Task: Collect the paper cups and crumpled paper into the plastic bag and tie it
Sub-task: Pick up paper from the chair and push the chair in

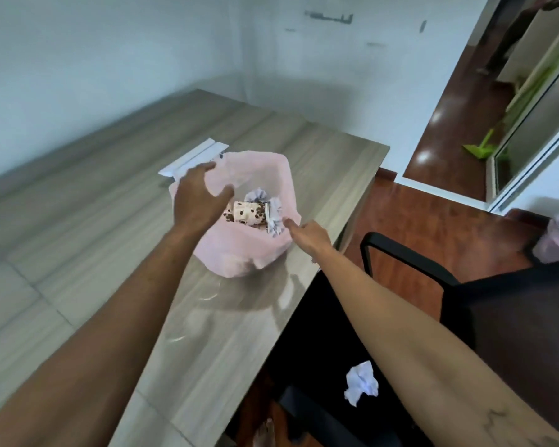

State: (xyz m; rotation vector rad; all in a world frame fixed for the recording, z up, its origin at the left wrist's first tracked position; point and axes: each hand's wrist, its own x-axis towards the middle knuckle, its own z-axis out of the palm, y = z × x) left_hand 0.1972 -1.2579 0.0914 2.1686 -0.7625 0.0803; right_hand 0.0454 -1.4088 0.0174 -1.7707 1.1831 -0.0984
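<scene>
Squarely on the grey wood-grain desk [110,221] sits the pale pink plastic bag [239,253], mouth open; inside lie a brown-spotted paper cup [246,215] and crumpled white paper [256,195]; the left hand [197,201] hovers at its far-left rim, fingers spread; the right hand [310,237] pinches the near-right rim; another crumpled white paper wad [362,385] lies on a dark surface beside the black office chair [410,258].

Pale pink plastic bag [239,253], cream brown-spotted paper cup [247,214], grey-streaked table [110,175]
</scene>
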